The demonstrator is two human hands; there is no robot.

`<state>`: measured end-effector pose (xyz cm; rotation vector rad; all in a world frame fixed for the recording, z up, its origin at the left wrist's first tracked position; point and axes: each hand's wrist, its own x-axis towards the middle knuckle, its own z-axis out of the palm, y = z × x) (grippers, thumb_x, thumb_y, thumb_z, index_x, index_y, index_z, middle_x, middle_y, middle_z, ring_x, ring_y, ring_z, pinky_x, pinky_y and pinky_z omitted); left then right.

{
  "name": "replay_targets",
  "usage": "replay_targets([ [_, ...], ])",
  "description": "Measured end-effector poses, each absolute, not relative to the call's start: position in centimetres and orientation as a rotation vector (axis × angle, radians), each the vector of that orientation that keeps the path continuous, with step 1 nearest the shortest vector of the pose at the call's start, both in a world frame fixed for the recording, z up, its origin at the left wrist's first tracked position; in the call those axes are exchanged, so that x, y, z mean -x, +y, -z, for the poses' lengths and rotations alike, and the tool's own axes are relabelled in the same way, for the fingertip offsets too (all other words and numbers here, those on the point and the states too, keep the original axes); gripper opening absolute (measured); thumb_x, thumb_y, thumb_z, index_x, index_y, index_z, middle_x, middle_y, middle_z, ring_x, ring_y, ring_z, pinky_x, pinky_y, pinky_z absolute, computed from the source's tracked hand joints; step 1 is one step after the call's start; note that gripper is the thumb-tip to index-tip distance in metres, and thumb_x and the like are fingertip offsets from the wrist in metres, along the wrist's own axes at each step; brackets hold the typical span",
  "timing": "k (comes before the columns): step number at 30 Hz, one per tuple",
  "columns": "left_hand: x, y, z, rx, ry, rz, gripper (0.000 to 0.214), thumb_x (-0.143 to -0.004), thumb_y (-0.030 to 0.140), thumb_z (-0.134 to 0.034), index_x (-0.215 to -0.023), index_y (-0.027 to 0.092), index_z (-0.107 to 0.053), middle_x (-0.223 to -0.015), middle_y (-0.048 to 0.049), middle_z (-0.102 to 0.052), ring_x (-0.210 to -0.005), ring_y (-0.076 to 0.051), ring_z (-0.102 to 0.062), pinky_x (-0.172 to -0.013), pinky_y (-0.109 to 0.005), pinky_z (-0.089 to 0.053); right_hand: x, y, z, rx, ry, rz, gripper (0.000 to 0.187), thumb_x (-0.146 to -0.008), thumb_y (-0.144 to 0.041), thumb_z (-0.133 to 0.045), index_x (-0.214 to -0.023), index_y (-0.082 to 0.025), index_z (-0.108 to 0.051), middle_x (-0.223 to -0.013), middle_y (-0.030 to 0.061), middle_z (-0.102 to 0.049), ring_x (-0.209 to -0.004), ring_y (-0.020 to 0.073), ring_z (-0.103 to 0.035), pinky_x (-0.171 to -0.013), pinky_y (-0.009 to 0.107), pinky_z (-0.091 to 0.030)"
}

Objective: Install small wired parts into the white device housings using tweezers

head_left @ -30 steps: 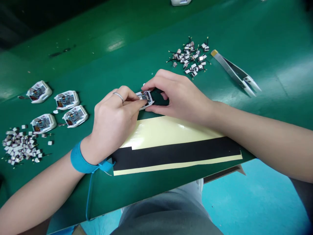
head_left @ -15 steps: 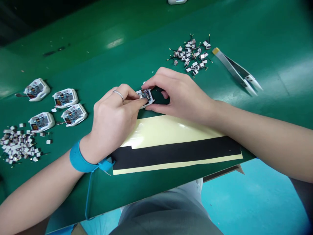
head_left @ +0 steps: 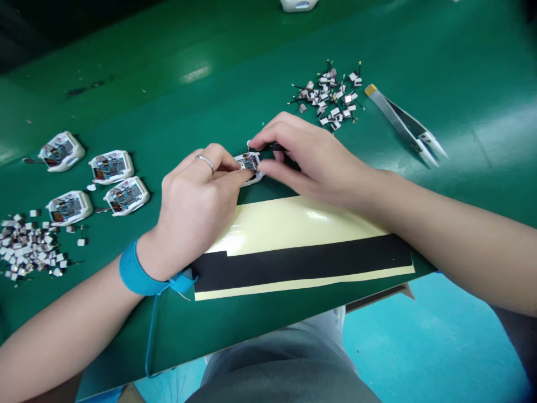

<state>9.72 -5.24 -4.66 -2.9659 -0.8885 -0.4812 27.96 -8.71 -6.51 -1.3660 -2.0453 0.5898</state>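
A small white device housing with an exposed circuit board lies between my hands in the middle of the green table. My left hand, ringed and wearing a blue wrist strap, pinches it from the left, thumb and index fingertips over the board. My right hand is curled at the housing's right end, thumb tip at its edge. Its index fingertip is by a small white round piece with a thin lead at the upper edge. Something dark shows under the right fingers; I cannot tell what it is.
Several similar open housings stand at the left, above a heap of small white blocks. Small leaded parts and tweezers lie upper right. A yellow sheet with a black strip lies in front of me.
My right thumb has moved from the housing's lower edge up to its right end. The right index finger has shifted slightly to the upper edge's white piece. My left hand keeps its pinch.
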Motion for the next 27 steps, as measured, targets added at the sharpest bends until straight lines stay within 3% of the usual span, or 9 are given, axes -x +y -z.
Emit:
replay_targets([
  [3,-9.7,-5.3,4.5,3.007,-0.92,0.436,0.027,-0.085,0.02,-0.04,-0.077,0.019,-0.066,-0.079,-0.0044,-0.06,-0.072,-0.017,-0.055,-0.059,-0.029,-0.043,-28.7,-8.7,6.1,1.307,-1.993,-0.568,0.018,-0.088,-0.029,-0.04,-0.092,-0.021,-0.055,-0.096,0.0038,-0.054,-0.092,0.0146,-0.053,-0.08,0.031,-0.045],
  [8,-9.6,-5.3,4.6,2.986,-0.891,0.449,0.026,-0.086,0.023,-0.04,-0.083,0.018,-0.066,-0.078,-0.0046,-0.059,-0.072,-0.016,-0.053,-0.061,-0.028,-0.043,-28.6,-9.0,5.3,1.323,-1.866,-0.485,0.016,-0.081,-0.023,-0.053,-0.093,-0.024,-0.063,-0.082,0.0013,-0.058,-0.078,0.0132,-0.056,-0.07,0.029,-0.048],
  [13,-9.3,-5.2,4.8,2.947,-0.785,0.481,0.024,-0.085,0.019,-0.043,-0.076,0.018,-0.065,-0.076,-0.0038,-0.057,-0.069,-0.014,-0.052,-0.062,-0.024,-0.043,-27.2,-9.4,5.4,1.242,-1.584,-0.505,0.006,-0.07,-0.017,-0.066,-0.075,-0.021,-0.066,-0.073,-0.0003,-0.066,-0.067,0.0124,-0.059,-0.056,0.026,-0.049],
  [27,-9.2,-5.2,5.4,2.943,-0.764,0.558,0.023,-0.082,0.01,-0.044,-0.083,0.017,-0.066,-0.076,-0.0051,-0.056,-0.07,-0.015,-0.049,-0.061,-0.025,-0.045,-26.2,-9.7,6.2,1.16,-1.78,-0.152,0.008,-0.073,-0.016,-0.062,-0.075,-0.024,-0.061,-0.069,0.0012,-0.067,-0.06,0.0147,-0.061,-0.046,0.027,-0.046],
])
